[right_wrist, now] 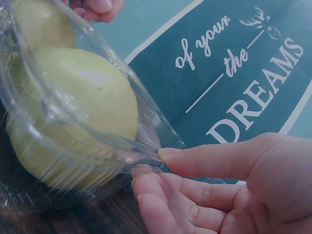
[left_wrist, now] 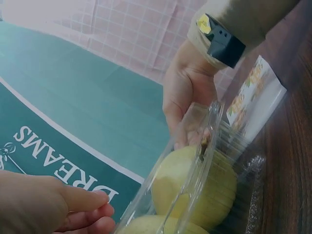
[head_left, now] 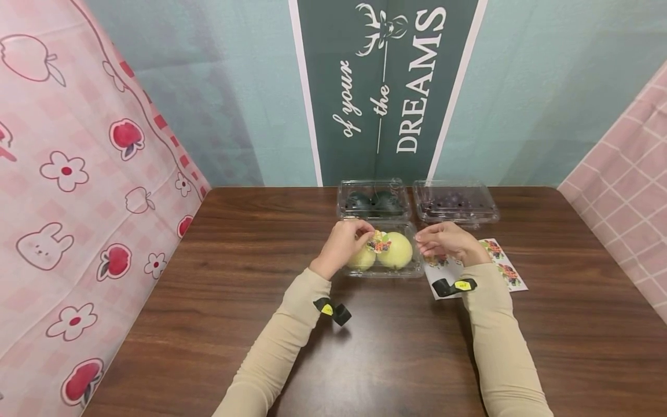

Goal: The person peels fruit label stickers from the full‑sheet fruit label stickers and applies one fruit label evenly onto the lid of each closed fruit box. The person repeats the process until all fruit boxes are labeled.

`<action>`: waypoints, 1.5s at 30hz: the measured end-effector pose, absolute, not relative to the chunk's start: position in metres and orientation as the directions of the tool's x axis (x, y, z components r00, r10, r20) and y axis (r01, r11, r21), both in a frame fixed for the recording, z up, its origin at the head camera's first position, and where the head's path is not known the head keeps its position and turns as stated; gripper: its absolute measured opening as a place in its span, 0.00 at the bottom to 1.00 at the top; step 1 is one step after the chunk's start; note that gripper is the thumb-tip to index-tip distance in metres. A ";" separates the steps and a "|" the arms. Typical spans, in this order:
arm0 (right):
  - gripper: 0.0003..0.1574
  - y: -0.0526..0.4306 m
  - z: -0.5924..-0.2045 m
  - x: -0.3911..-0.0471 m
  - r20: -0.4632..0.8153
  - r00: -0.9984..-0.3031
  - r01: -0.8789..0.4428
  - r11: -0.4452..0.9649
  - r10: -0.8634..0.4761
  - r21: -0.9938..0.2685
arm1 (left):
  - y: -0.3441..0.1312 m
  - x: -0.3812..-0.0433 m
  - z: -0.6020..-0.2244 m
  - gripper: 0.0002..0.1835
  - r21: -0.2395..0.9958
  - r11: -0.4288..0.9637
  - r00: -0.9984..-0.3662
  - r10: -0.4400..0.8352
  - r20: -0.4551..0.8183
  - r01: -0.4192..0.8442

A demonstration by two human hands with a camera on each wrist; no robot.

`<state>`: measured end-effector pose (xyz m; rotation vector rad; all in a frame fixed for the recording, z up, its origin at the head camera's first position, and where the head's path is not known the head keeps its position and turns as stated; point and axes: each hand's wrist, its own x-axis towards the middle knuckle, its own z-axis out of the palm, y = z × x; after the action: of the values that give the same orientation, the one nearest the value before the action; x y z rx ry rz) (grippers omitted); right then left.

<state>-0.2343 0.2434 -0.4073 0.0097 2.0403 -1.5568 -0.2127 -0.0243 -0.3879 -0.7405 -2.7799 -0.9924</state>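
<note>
Two pale-green fruits (head_left: 396, 251) lie in a clear box (head_left: 417, 267) near the table's (head_left: 250, 255) far edge, the right hand (head_left: 449, 240) pinching its right rim; whether the left hand (head_left: 344, 240), fingers bent beside a printed label (head_left: 380, 243), holds anything cannot be told.

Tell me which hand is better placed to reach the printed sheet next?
Probably the right hand: it is nearer the printed sheet, though pinching the clear box by its edge. The left hand is farther off, toward the other end.

A dark wood-grain table (head_left: 182, 324) stands between pink patterned cloths (head_left: 83, 197), before teal fabric (head_left: 521, 104)
</note>
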 end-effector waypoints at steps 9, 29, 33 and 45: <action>0.26 0.243 -0.408 -0.234 -0.441 -0.837 0.333 0.339 -0.323 -0.880 | -0.022 -0.210 -0.389 0.08 0.577 0.618 -0.835 0.492 0.247 0.534; 0.29 0.241 -0.409 -0.234 -0.447 -0.834 0.343 0.330 -0.324 -0.879 | -0.007 -0.200 -0.391 0.08 0.565 0.580 -0.795 0.545 0.268 0.588; 0.29 0.240 -0.409 -0.235 -0.454 -0.832 0.350 0.332 -0.319 -0.876 | -0.016 -0.203 -0.386 0.07 0.565 0.609 -0.817 0.526 0.238 0.557; 0.27 0.240 -0.407 -0.234 -0.440 -0.837 0.341 0.318 -0.325 -0.884 | -0.010 -0.204 -0.393 0.08 0.460 0.628 -0.771 0.583 0.255 0.628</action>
<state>-0.2342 0.2401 -0.4070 0.0138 2.0323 -1.5610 -0.2039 -0.0095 -0.3926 -1.0286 -2.7602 -0.8279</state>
